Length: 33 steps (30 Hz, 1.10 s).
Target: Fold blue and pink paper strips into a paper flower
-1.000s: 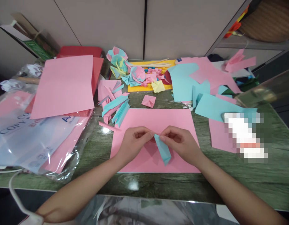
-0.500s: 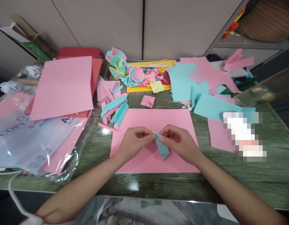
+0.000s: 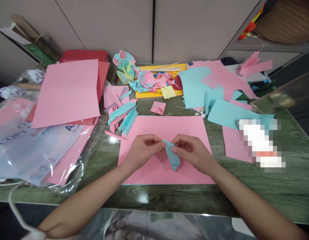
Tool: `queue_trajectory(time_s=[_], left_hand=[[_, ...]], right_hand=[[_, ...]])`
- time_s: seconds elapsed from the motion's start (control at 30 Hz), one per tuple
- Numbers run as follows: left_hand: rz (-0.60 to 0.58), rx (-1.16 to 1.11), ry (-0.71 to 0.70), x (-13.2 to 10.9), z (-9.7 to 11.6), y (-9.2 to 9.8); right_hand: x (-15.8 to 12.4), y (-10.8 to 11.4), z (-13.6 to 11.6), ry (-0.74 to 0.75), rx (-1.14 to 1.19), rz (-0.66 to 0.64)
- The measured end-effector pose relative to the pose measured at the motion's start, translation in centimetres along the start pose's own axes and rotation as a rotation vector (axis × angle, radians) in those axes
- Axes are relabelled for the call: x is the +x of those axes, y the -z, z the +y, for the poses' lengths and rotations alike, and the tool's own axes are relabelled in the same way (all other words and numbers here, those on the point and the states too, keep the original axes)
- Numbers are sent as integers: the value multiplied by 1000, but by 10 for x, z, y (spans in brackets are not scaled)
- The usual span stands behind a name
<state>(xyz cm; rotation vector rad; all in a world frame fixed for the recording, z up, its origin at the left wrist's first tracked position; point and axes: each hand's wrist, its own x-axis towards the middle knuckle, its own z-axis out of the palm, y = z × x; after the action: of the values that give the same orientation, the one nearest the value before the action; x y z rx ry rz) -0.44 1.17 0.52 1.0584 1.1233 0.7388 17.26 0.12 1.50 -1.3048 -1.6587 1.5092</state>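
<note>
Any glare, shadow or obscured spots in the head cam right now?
Head view: bright glare on the green table near its front edge, highlights on the clear plastic bag; head view: soft, faint shadow on the pink sheet by the blue paper; head view: pixelated patch at right, so what lies under it can't be told.

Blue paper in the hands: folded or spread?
Folded: the blue paper is a narrow strip with a creased lower end, its upper part pinched by the left hand and right hand. Layer count: cannot tell.
</note>
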Motion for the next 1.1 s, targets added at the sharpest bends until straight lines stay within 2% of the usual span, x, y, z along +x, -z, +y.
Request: queue_trajectory(time_s=[0.57,1.1], left_hand=[[-65,-8,-32,-1,-4,1],[-95,56,-51,0,-3,1]], right_hand=[[3,-1,2,11,94,-20],[4,-4,5,-15,132,35]])
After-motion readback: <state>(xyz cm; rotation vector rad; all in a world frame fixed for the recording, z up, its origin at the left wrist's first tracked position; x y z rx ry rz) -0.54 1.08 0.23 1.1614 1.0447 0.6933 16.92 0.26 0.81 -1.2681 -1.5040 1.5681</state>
